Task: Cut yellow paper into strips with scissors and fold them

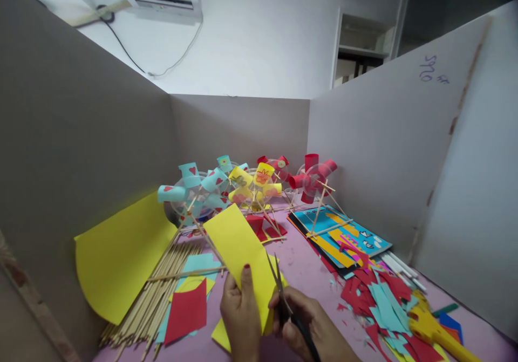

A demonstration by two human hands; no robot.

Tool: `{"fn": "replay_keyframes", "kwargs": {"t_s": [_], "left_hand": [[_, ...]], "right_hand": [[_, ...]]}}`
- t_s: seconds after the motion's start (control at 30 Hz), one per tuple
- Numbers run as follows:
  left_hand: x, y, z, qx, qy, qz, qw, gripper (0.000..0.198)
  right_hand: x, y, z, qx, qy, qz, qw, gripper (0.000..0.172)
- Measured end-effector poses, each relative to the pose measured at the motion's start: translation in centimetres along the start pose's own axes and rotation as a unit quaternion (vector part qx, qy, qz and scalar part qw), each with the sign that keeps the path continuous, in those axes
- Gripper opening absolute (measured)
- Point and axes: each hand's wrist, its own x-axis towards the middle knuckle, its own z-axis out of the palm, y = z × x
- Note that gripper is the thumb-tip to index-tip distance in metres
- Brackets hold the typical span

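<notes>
My left hand (242, 311) is closed on a folded piece of yellow paper (232, 232), thumb lying flat on its face. In my right hand (297, 319) is a pair of scissors (283, 292) with black handles. The scissor blades stand slightly apart at the paper's right edge; whether they touch it I cannot tell. Below my left hand another yellow piece (220, 336) shows on the table. To the left lie a red paper piece (186, 312) and light blue paper (200, 265), beside a pile of thin wooden sticks (151, 292).
Paper-and-stick wheels in blue (190, 176), yellow (263, 174) and red (311, 176) stand at the back. Red and blue scraps (386, 302), a yellow glue gun (429, 324) and a colourful pad (364, 232) lie right. A yellow sheet (121, 259) leans left. Grey partitions (243, 130) surround the table.
</notes>
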Motion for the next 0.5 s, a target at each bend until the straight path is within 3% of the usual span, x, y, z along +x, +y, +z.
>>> {"fn": "replay_keyframes", "kwargs": {"t_s": [0.2, 0.33, 0.5], "left_hand": [[-0.1, 0.3, 0.3, -0.025, -0.007, -0.077, 0.997, 0.030], [0.0, 0.3, 0.3, -0.022, -0.010, -0.134, 0.991, 0.031], [0.3, 0.1, 0.1, -0.043, -0.027, -0.139, 0.989, 0.032]], "right_hand": [[0.7, 2.8, 0.3, 0.095, 0.045, -0.068, 0.992, 0.052], [0.4, 3.1, 0.5, 0.164, 0.065, -0.019, 0.984, 0.049], [-0.3, 2.8, 1.5, 0.140, 0.045, 0.034, 0.989, 0.061]]}}
